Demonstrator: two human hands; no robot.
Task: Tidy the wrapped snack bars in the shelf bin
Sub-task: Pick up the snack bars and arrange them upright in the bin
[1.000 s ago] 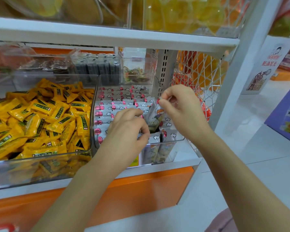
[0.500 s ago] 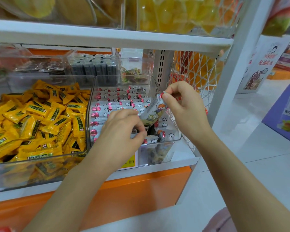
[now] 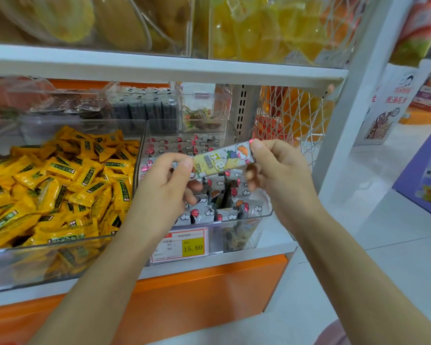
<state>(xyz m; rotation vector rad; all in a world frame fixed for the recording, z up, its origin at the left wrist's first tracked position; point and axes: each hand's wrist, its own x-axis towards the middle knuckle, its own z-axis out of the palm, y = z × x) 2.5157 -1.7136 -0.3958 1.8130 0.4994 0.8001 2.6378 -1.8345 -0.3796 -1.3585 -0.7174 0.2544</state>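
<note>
1 snack bar (image 3: 222,159) — between left hand (image 3: 164,185) and right hand (image 3: 279,170)

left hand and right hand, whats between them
One wrapped snack bar, its ends pinched by the left hand and the right hand, held above the clear bin; seen in the head view.

Both bare forearms reach forward, converging. Left hand (image 3: 167,185) pinches the left end of a snack bar (image 3: 222,159), thumb on top, fingers curled beneath. Right hand (image 3: 281,175) pinches the right end, remaining fingers curled. Hands level, near each other.
</note>
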